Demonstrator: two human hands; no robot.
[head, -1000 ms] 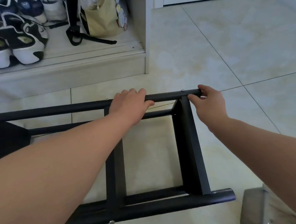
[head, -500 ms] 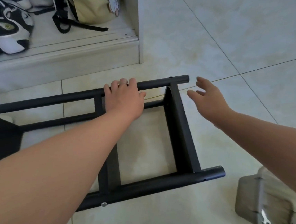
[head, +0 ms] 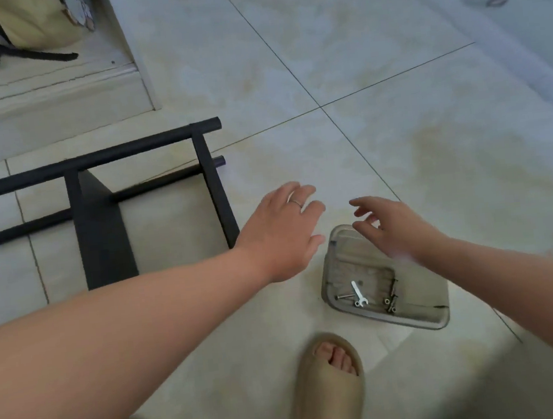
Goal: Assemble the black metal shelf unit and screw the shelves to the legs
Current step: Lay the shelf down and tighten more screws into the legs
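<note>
Tiled floor (head: 396, 130) carrying the black metal shelf unit (head: 101, 233), which lies on its side at left, apart from both grips. Clear tray (head: 414, 322) to its right. Left grip (head: 284, 232) beside the tray, right grip (head: 395, 228) over its far end; both released, fingers spread. In the tray: wrench (head: 357, 294), screws (head: 390, 301).

A matte black shelf frame (head: 101, 233) lies on a glossy cream floor (head: 396, 130) mottled with faint yellow stains and crossed by thin dark grout lines. A smoky translucent grey tray (head: 414, 321) holds a bright silver wrench (head: 357, 294) and dark screws (head: 390, 303), beside a plain beige slipper (head: 329, 386); a pale yellow bag (head: 41, 26) trails a black strap (head: 17, 60).
</note>
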